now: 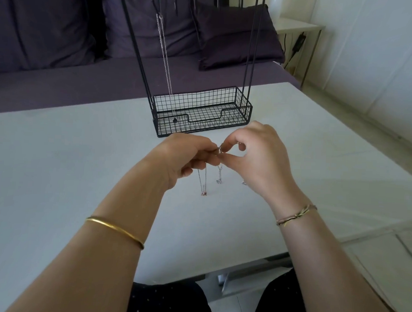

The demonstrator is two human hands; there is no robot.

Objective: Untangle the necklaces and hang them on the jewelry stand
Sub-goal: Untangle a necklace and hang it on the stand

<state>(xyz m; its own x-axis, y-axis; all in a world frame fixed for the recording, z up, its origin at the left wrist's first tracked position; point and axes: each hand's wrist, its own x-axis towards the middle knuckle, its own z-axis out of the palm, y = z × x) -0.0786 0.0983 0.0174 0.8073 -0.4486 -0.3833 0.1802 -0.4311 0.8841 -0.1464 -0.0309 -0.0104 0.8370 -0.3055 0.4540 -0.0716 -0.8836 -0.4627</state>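
Both hands met above the middle of the white table [70, 161], just near of the jewelry stand [244, 103]. The left hand [188, 157] had its fingers curled, thumb and fingertips clamped on the tangled necklaces [219, 151]. The right hand [259, 158] pinched the same knot from the right with thumb and forefinger, its other fingers bent loosely above. Thin chains hung from the pinch towards the tabletop, ending in small charms: a reddish one [203, 193] nearest, a silvery one [218, 181] in the middle, another [243, 182] half hidden behind the right hand (whether they touched the table I could not tell).

The stand's black wire basket sat on the far part of the table, with thin uprights rising out of view. One silver chain [165, 59] already hung at its left side, its dark pendant [175, 120] down inside the basket. A gold bangle [116, 232] ringed the left forearm, a cord bracelet [297, 214] the right wrist. A purple sofa [51, 43] lay beyond.
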